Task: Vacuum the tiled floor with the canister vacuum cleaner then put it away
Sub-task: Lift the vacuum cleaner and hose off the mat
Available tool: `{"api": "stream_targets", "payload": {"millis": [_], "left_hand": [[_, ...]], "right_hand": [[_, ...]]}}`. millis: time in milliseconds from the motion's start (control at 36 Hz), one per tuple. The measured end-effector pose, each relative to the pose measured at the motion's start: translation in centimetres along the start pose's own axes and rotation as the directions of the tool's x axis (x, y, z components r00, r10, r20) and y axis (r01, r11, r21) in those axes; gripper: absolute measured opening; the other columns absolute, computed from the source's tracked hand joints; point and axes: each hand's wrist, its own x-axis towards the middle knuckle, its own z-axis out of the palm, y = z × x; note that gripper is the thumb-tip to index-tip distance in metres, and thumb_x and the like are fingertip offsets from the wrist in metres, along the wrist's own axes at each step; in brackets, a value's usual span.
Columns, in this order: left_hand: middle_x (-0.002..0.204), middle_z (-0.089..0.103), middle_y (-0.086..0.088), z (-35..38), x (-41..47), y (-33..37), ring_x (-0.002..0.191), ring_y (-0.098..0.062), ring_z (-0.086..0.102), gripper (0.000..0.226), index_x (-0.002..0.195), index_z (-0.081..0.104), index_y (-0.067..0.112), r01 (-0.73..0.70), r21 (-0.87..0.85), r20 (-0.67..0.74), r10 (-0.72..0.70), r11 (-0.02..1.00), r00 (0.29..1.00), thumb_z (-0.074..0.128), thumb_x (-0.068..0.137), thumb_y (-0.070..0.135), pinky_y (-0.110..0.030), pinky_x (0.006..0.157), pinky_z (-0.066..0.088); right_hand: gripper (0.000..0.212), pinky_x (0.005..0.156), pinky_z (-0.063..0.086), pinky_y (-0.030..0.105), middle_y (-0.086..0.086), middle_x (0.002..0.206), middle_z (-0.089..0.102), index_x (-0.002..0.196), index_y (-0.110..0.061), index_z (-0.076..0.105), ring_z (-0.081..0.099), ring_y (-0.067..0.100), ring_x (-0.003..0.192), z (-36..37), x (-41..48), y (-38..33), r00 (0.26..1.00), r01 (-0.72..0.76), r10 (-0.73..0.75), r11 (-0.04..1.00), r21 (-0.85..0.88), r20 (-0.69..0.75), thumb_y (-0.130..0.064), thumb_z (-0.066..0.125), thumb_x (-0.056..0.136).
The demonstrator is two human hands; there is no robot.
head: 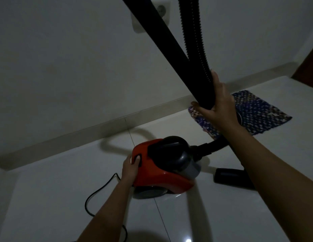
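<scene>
Red canister vacuum [162, 168] on tiled floor [222, 215] near wall; left hand [131, 167] thumb on rear button, right hand [216, 102] gripping wand [169, 49]; stage unclear, storage pending

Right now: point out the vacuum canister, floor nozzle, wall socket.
vacuum canister [162, 173], head view, red side shell.
floor nozzle [229, 177], head view, black top face.
wall socket [161, 10], head view, round recess, partly behind the tube.
</scene>
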Motion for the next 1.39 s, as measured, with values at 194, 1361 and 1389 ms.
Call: {"api": "stream_targets", "payload": {"millis": [194,1361,1389], "left_hand": [[0.128,0.057,-0.012,0.3,1.4,-2.2,0.107,-0.028,0.06,0.051,0.136,0.043,0.018,0.044,-0.17,0.064,-0.034,0.984,0.997,0.05,0.093,0.043,-0.04,0.083,0.052],[0.147,0.041,-0.013,1.7,2.3,-3.8,0.125,-0.036,0.048,0.065,0.145,0.031,0.022,0.154,-0.175,-0.004,-0.157,0.973,0.988,0.046,0.09,0.054,-0.055,0.104,0.042],[0.144,0.044,-0.015,1.5,1.7,-2.9,0.123,-0.036,0.05,0.061,0.142,0.035,0.018,0.145,-0.139,-0.011,-0.148,0.98,0.989,0.044,0.092,0.051,-0.053,0.103,0.043]], "right_hand": [[0.089,0.097,0.039,0.056,0.013,0.125,0.053,0.148,-0.029,0.014,0.054,0.029,0.113,0.9,0.5,0.7,1.0,0.004,-0.004,1.0,0.012,0.014,-0.049,0.065,0.078],[0.091,0.09,0.045,0.055,0.011,0.122,0.058,0.15,-0.024,0.025,0.057,0.028,0.109,4.9,1.0,-0.4,0.996,0.005,-0.012,0.996,0.086,0.084,-0.054,0.065,0.074],[0.091,0.091,0.045,0.053,0.011,0.122,0.058,0.15,-0.024,0.025,0.057,0.029,0.109,4.9,0.9,-0.5,0.995,0.01,-0.018,0.996,0.084,0.094,-0.053,0.065,0.074]]}}
